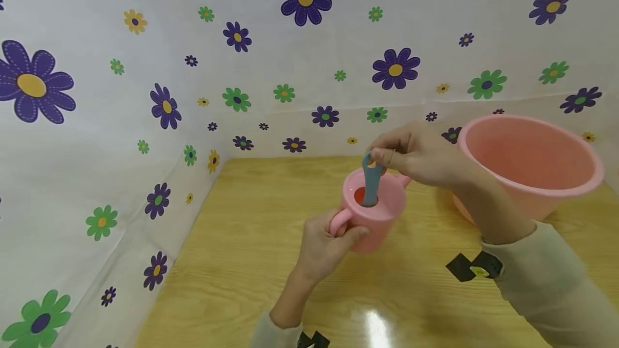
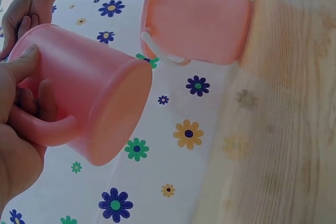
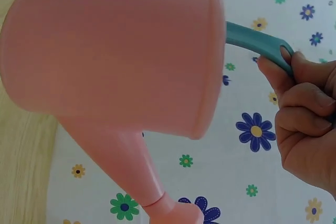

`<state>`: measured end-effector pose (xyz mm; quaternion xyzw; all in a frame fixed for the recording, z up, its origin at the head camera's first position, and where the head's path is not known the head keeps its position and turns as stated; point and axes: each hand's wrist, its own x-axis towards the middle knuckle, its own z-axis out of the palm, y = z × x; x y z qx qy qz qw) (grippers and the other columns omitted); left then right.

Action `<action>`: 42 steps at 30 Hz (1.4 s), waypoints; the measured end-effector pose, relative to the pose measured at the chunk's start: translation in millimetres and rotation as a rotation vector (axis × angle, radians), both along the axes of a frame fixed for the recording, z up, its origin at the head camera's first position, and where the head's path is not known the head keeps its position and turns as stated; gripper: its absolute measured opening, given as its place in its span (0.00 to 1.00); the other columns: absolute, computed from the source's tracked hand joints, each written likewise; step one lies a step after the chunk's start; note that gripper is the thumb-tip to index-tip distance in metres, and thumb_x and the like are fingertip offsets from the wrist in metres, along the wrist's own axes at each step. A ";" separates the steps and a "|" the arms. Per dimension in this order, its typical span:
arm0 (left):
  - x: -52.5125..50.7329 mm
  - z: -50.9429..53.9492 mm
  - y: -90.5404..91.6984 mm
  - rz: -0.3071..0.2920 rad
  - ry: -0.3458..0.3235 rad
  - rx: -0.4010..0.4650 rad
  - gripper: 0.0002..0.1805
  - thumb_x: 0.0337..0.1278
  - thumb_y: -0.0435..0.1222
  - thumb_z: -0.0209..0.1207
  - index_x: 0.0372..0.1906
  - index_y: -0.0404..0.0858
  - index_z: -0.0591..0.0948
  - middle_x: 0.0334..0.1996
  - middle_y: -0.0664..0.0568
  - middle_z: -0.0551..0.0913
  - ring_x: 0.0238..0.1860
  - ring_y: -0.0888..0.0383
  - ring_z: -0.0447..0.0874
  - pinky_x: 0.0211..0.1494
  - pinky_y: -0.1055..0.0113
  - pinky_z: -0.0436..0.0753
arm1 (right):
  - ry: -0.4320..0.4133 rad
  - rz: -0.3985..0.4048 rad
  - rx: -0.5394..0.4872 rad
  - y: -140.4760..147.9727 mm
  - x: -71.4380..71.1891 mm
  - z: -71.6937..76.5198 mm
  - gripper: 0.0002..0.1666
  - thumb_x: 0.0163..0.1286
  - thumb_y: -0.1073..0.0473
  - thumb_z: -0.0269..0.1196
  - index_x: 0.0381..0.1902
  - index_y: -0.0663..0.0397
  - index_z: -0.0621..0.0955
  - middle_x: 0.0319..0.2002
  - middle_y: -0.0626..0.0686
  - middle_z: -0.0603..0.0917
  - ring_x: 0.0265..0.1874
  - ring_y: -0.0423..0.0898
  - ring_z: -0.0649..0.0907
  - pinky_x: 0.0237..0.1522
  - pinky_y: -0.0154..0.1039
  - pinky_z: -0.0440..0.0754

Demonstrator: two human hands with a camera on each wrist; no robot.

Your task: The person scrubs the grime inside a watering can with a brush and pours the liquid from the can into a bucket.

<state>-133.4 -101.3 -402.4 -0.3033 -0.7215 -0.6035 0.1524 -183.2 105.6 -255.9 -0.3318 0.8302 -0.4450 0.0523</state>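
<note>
A pink toy watering can (image 1: pixel 382 227) is held up over the table, its opening tilted toward the head camera. My left hand (image 1: pixel 321 246) grips its side handle, thumb against the body. In the right wrist view its spout (image 3: pixel 118 153) points downward. My right hand (image 1: pixel 416 157) pinches the looped end of a blue-green handle (image 1: pixel 372 184) between thumb and fingers. The handle's lower part runs into the can's opening, so whatever it belongs to is hidden. Something red (image 1: pixel 359 195) shows inside the opening beside it.
A large pink bucket (image 1: pixel 529 197) stands on the wooden table (image 1: pixel 251 230) at the right, close behind my right forearm. Its white bail (image 2: pixel 160 51) hangs at its side. A flower-patterned cloth (image 1: pixel 271 58) covers the back and left walls.
</note>
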 end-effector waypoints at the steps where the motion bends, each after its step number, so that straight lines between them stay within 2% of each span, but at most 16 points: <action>1: 0.1 0.0 0.1 -0.007 -0.001 0.006 0.09 0.51 0.26 0.70 0.38 0.32 0.83 0.22 0.49 0.75 0.26 0.62 0.70 0.28 0.73 0.71 | 0.003 0.038 0.023 0.0 -1.5 1.1 0.10 0.74 0.65 0.59 0.38 0.59 0.87 0.29 0.50 0.87 0.31 0.48 0.85 0.31 0.37 0.82; 5: 0.3 -1.0 0.8 -0.065 0.006 0.033 0.07 0.51 0.25 0.69 0.33 0.32 0.81 0.18 0.51 0.67 0.22 0.63 0.65 0.25 0.72 0.67 | 0.042 0.212 0.108 -0.8 -4.7 4.4 0.09 0.73 0.63 0.60 0.38 0.54 0.87 0.29 0.46 0.86 0.30 0.46 0.83 0.31 0.37 0.82; 9: 0.4 -0.8 2.1 -0.113 0.020 0.049 0.08 0.51 0.25 0.69 0.31 0.33 0.80 0.17 0.52 0.63 0.21 0.63 0.63 0.23 0.72 0.65 | 0.131 0.274 0.123 2.0 -5.7 9.4 0.08 0.73 0.64 0.61 0.36 0.50 0.87 0.29 0.43 0.85 0.30 0.45 0.83 0.32 0.37 0.83; 12: 0.8 -0.5 2.0 -0.112 0.040 0.046 0.12 0.50 0.24 0.70 0.26 0.34 0.76 0.16 0.52 0.62 0.21 0.64 0.62 0.22 0.72 0.64 | 0.095 0.368 0.141 -2.3 -7.6 8.0 0.10 0.74 0.64 0.58 0.37 0.51 0.86 0.29 0.44 0.83 0.30 0.46 0.81 0.32 0.38 0.82; 14: 0.9 -0.7 2.7 -0.110 0.054 0.048 0.12 0.49 0.24 0.70 0.26 0.34 0.76 0.16 0.52 0.62 0.21 0.64 0.62 0.22 0.72 0.65 | 0.060 0.414 0.151 -3.1 -8.6 7.6 0.10 0.75 0.64 0.57 0.38 0.52 0.86 0.31 0.44 0.84 0.31 0.46 0.81 0.33 0.38 0.82; 16: 0.6 -1.1 3.6 -0.101 0.074 0.042 0.16 0.49 0.25 0.71 0.22 0.36 0.72 0.16 0.53 0.62 0.21 0.65 0.62 0.21 0.73 0.64 | 0.055 0.443 0.120 0.8 -9.2 9.3 0.10 0.75 0.65 0.57 0.38 0.53 0.86 0.29 0.46 0.83 0.31 0.47 0.81 0.34 0.38 0.82; 19: 0.0 0.7 5.5 -0.093 0.089 0.040 0.14 0.51 0.27 0.71 0.25 0.36 0.75 0.17 0.53 0.62 0.21 0.65 0.62 0.22 0.73 0.64 | 0.118 0.426 0.113 6.6 -11.2 14.6 0.10 0.74 0.65 0.58 0.38 0.50 0.86 0.30 0.45 0.83 0.30 0.46 0.81 0.32 0.37 0.81; 22: 0.3 3.0 5.5 -0.074 0.095 0.033 0.13 0.50 0.28 0.72 0.25 0.36 0.76 0.17 0.53 0.62 0.21 0.64 0.62 0.22 0.73 0.64 | 0.064 0.455 0.126 2.3 -13.7 13.6 0.10 0.75 0.64 0.57 0.38 0.51 0.86 0.30 0.45 0.83 0.29 0.47 0.81 0.30 0.38 0.81; 25: 0.9 3.6 5.8 -0.063 0.098 0.038 0.10 0.49 0.27 0.72 0.30 0.34 0.79 0.18 0.52 0.64 0.22 0.64 0.63 0.23 0.72 0.66 | 0.006 0.430 0.139 -0.5 -13.1 13.0 0.11 0.76 0.63 0.57 0.38 0.51 0.86 0.31 0.46 0.84 0.30 0.48 0.81 0.30 0.39 0.82; 28: 0.6 5.0 6.8 -0.051 0.122 0.037 0.10 0.49 0.27 0.72 0.34 0.33 0.81 0.18 0.52 0.65 0.22 0.63 0.65 0.24 0.72 0.67 | 0.050 0.360 0.087 4.2 -10.1 18.0 0.11 0.74 0.65 0.58 0.36 0.51 0.86 0.29 0.48 0.83 0.27 0.50 0.80 0.28 0.38 0.80; 30: -0.8 5.6 6.9 -0.021 0.157 0.029 0.10 0.51 0.30 0.72 0.34 0.33 0.81 0.19 0.51 0.66 0.23 0.63 0.66 0.24 0.72 0.68 | 0.078 0.297 0.073 4.5 -6.4 20.8 0.10 0.74 0.65 0.59 0.35 0.51 0.86 0.28 0.47 0.83 0.26 0.48 0.80 0.28 0.38 0.80; 32: -1.8 5.3 6.0 0.014 0.184 0.024 0.11 0.53 0.34 0.72 0.32 0.34 0.79 0.19 0.51 0.67 0.22 0.63 0.66 0.24 0.72 0.68 | 0.064 0.254 0.069 0.7 -2.6 19.3 0.09 0.73 0.65 0.59 0.37 0.54 0.86 0.29 0.47 0.85 0.27 0.47 0.81 0.30 0.38 0.81; 34: -1.9 4.2 4.4 0.041 0.183 0.024 0.14 0.54 0.38 0.70 0.28 0.35 0.77 0.19 0.51 0.68 0.23 0.63 0.67 0.24 0.73 0.68 | 0.054 0.181 0.090 -3.4 2.8 16.2 0.08 0.74 0.63 0.60 0.39 0.55 0.87 0.31 0.45 0.86 0.30 0.44 0.84 0.34 0.38 0.84; 36: -1.3 3.2 2.6 0.061 0.168 0.027 0.16 0.54 0.39 0.70 0.25 0.36 0.74 0.19 0.51 0.68 0.23 0.63 0.68 0.25 0.74 0.69 | 0.027 0.082 0.086 -4.5 8.7 13.9 0.09 0.74 0.63 0.59 0.41 0.56 0.86 0.28 0.46 0.85 0.27 0.41 0.81 0.31 0.36 0.81; 39: -0.9 2.9 0.4 0.069 0.142 0.039 0.17 0.52 0.34 0.71 0.24 0.36 0.72 0.19 0.50 0.67 0.24 0.62 0.69 0.26 0.73 0.70 | -0.002 -0.079 0.028 -3.7 16.3 12.1 0.09 0.75 0.63 0.59 0.41 0.57 0.86 0.25 0.49 0.83 0.22 0.42 0.75 0.24 0.35 0.74; 42: -0.9 2.7 -1.9 0.084 0.133 0.037 0.18 0.48 0.28 0.72 0.23 0.37 0.71 0.19 0.50 0.66 0.24 0.62 0.68 0.26 0.72 0.70 | -0.036 -0.172 -0.012 -8.1 21.3 7.4 0.09 0.74 0.62 0.59 0.45 0.59 0.85 0.27 0.52 0.84 0.23 0.43 0.76 0.25 0.34 0.75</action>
